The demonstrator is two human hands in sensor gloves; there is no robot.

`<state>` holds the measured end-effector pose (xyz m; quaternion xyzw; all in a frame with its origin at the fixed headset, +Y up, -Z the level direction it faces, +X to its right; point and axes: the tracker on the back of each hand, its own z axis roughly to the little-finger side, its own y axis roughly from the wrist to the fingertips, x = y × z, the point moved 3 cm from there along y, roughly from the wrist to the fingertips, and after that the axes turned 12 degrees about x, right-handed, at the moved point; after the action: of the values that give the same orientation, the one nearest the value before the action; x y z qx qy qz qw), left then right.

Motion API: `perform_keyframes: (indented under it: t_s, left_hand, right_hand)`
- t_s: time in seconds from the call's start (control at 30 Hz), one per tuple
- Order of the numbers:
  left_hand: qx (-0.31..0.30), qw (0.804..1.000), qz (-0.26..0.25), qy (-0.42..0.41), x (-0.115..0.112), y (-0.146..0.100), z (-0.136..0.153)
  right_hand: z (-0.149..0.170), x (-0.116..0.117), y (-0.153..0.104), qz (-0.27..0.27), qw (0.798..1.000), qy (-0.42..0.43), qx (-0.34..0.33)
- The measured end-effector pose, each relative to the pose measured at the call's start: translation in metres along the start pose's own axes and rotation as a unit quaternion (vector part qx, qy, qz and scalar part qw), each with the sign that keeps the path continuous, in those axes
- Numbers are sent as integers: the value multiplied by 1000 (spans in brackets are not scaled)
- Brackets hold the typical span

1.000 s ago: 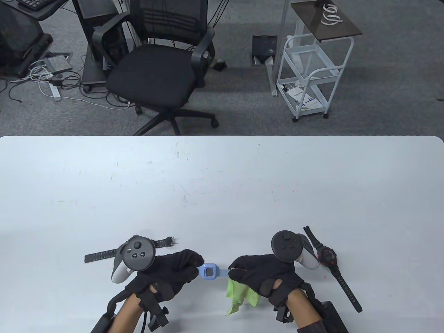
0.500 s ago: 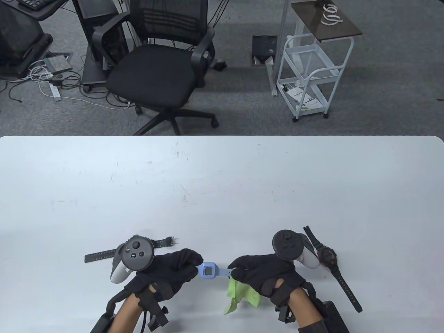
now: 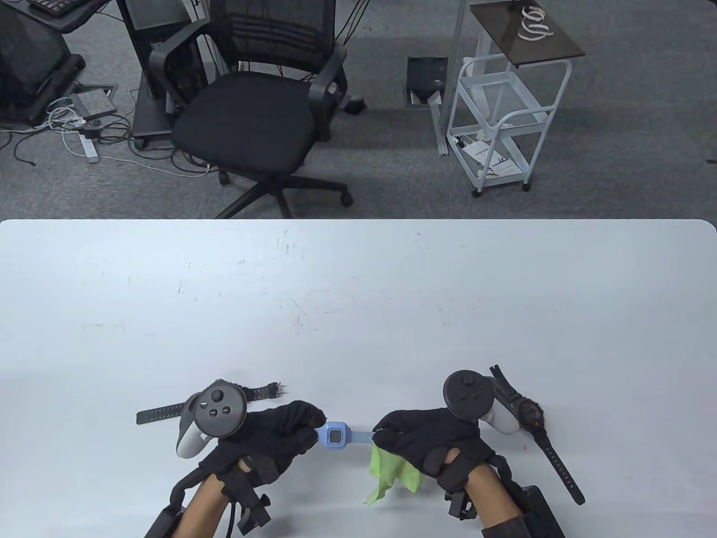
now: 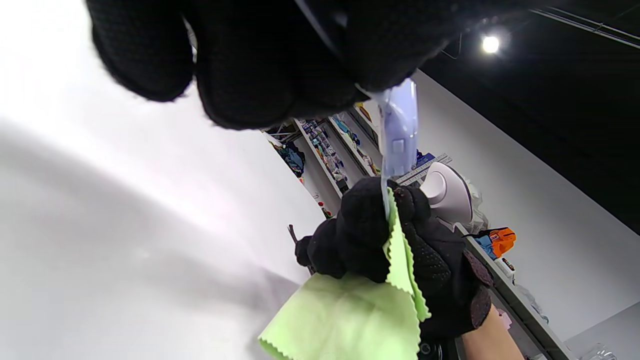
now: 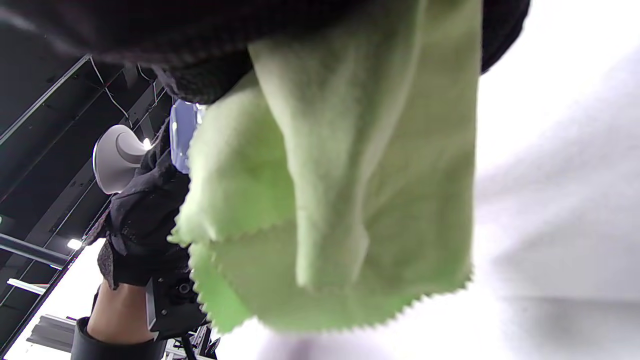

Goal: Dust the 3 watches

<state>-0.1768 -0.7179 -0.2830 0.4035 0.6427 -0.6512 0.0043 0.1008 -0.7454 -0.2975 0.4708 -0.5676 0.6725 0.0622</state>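
Both hands curled | left hand (image 3: 269, 437) fingers pinch blue watch (image 3: 335, 435) strap | right hand (image 3: 431, 440) fingers pinch strap through green cloth (image 3: 392, 473)

Your table view looks down from above at the white table (image 3: 358, 314), facing the office floor beyond its far edge. Your left wrist view sits low and close under the left hand (image 4: 260, 55), tilted, looking across at the right hand (image 4: 400, 250). Your right wrist view looks back from under the light green zigzag-edged cloth (image 5: 340, 190). All three share the small pale blue plastic watch (image 3: 336, 436).
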Motion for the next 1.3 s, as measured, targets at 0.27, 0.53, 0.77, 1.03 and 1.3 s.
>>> perform_keyframes:
  t_s: [0.27, 0.53, 0.77, 1.03, 1.3]
  left_hand:
    - [1, 1000, -3, 1, 2, -1, 0]
    - [1, 1000, -7, -1, 3, -2, 0]
    - [1, 1000, -12, -3, 5, -2, 0]
    - [1, 1000, -13, -5, 6, -3, 0]
    - [1, 1000, -17, -6, 7, -4, 1]
  right_hand:
    - [1, -1, 0, 0, 1000, -1, 1]
    - [0, -2, -1, 8, 1000, 3, -3]
    - [2, -5, -2, 19, 1000, 5, 3]
    - [1, -3, -2, -3, 1000, 16, -4]
    - [2, -5, -3, -1, 1000, 18, -4]
